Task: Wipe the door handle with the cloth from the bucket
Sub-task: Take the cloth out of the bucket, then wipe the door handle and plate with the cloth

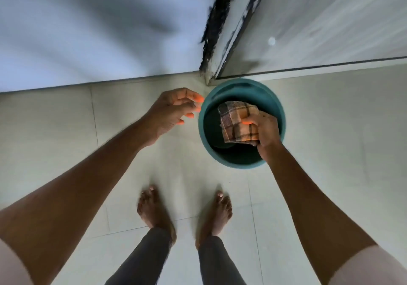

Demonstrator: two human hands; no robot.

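A teal bucket [204, 130] stands on the pale tiled floor, close to the foot of the door frame. My right hand [265, 130] is over the bucket's mouth and grips a folded brown checked cloth [236, 120] by its right side. The cloth hangs inside the rim. My left hand [176, 110] hovers just left of the bucket's rim, empty, with its fingers curled and apart. The door [319, 26] rises at the upper right. Its handle is not in view.
A white wall [99, 26] fills the upper left and meets the floor along a skirting line. The door frame [217, 31] has dark, worn edges. My bare feet [156, 209] stand on the tiles in front of the bucket.
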